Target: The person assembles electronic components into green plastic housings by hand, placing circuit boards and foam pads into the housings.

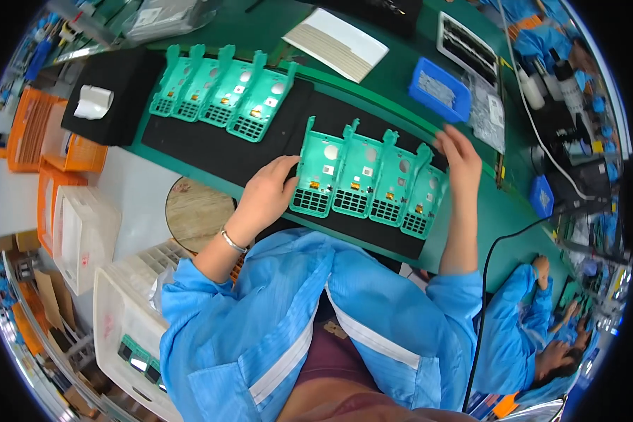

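Note:
Four green plastic handset casings with black keypad grids stand side by side in front of me; the leftmost is a casing (319, 172) and the rightmost a casing (423, 204). My left hand (266, 193) rests at the leftmost casing's left edge, its fingertips touching that edge and thumb and forefinger apart. Beside the upper end of the rightmost casing is my right hand (460, 160), fingers apart and slightly bent, with nothing visible in them. A second row of similar green casings (257, 105) lies farther off to the left. Both rows are on a black mat (211, 149).
Beyond the mat are a white ribbed sheet (337, 43), a blue tray (439, 90) of small parts and a white tray (469, 46). A black box (109, 98) stands at left, above bins (84, 232) and a round wooden stool (198, 211). A co-worker (517, 337) sits at right.

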### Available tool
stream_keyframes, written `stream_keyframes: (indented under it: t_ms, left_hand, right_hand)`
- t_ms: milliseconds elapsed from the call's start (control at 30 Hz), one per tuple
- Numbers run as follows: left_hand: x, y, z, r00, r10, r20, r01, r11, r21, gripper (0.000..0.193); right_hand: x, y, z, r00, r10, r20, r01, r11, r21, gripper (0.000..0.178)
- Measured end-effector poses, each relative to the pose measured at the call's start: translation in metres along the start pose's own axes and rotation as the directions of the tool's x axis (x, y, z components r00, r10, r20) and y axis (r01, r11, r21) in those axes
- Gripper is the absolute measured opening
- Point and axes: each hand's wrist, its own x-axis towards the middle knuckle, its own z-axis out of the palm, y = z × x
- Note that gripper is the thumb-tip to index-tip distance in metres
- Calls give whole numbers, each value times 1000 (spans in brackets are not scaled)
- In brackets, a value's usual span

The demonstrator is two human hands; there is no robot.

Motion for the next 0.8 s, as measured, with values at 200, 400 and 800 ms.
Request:
stream_keyframes:
  t_ms: [200, 400, 800]
  left_hand:
    - [10, 8, 6, 989, -132, 62, 131, 991, 19, 38]
    - [2, -5, 7, 970, -233, 69, 234, 972, -3, 41]
    - [15, -72, -31, 987, -147, 65, 155, 979, -136, 32]
  right_hand:
    - [-84, 90, -78, 966, 141, -215, -247, 741, -624, 32]
    - [-97, 85, -50, 886, 452, -103, -393, 851, 347, 35]
    - [-74, 168, -112, 921, 382, -74, -371, 919, 132, 30]
